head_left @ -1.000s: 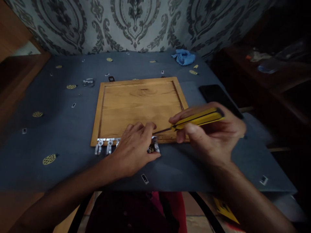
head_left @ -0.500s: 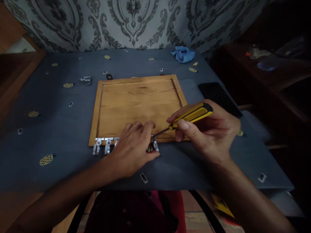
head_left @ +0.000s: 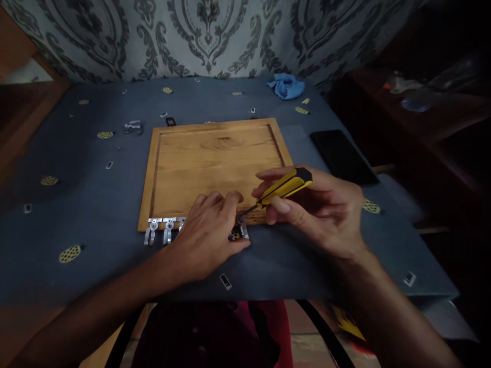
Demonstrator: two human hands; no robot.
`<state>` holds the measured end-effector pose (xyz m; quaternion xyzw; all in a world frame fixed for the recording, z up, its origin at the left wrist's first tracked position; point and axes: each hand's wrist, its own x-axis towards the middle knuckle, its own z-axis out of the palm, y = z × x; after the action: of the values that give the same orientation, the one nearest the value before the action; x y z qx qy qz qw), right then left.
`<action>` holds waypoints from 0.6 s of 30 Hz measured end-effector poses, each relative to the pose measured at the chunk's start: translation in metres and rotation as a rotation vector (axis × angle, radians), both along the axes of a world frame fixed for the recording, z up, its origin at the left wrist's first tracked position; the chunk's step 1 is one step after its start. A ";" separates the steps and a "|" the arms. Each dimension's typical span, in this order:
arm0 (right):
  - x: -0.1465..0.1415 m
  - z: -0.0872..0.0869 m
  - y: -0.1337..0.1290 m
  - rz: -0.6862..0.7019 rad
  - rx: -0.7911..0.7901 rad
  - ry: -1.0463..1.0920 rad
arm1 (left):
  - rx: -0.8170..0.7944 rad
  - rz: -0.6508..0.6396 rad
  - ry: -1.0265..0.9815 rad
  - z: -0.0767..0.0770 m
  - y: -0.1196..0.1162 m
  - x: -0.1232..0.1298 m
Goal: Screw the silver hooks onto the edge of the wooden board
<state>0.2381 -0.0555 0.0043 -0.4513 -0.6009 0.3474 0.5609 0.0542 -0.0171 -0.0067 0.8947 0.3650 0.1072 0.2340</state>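
A framed wooden board (head_left: 215,168) lies flat, with a row of metal hooks (head_left: 169,231) along its near edge. My left hand (head_left: 209,232) rests over that edge, fingers curled on the wood and thumb below, around the rightmost metal hook (head_left: 244,230). Part of the row is hidden under this hand. Between the fingers and thumb of my right hand (head_left: 326,209) is a yellow and black screwdriver (head_left: 282,189). It tilts down to the left, its shaft reaching the top of the rightmost hook; the exact tip contact is too small to make out.
On the blue patterned tablecloth (head_left: 95,204) lie loose metal hooks (head_left: 133,127), left of the board. A black phone-like slab (head_left: 343,156) is at the right. Towards the back sits a crumpled blue cloth (head_left: 287,87). A dark shelf (head_left: 383,102) stands beyond the table's right side.
My right hand has turned and shifted left and slightly down with the screwdriver, whose handle now appears shorter and rotated. My left hand stays at the same place on the board.
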 end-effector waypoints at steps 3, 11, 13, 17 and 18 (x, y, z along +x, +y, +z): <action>0.004 0.000 0.000 0.058 0.015 -0.049 | 0.003 -0.002 0.016 0.000 0.000 0.000; 0.001 -0.007 0.003 -0.024 0.204 -0.118 | -0.009 0.002 0.028 0.001 0.000 0.001; -0.002 -0.008 0.003 -0.057 0.247 -0.129 | -0.001 -0.002 0.019 0.001 0.000 0.000; -0.005 -0.010 0.004 -0.117 0.312 -0.094 | -0.007 -0.009 0.004 0.001 0.001 -0.001; -0.005 -0.010 0.004 -0.150 0.323 -0.062 | -0.012 -0.011 0.004 0.002 0.001 -0.001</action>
<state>0.2334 -0.0516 -0.0058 -0.4092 -0.6305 0.1896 0.6317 0.0534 -0.0162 -0.0051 0.8956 0.3609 0.1020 0.2391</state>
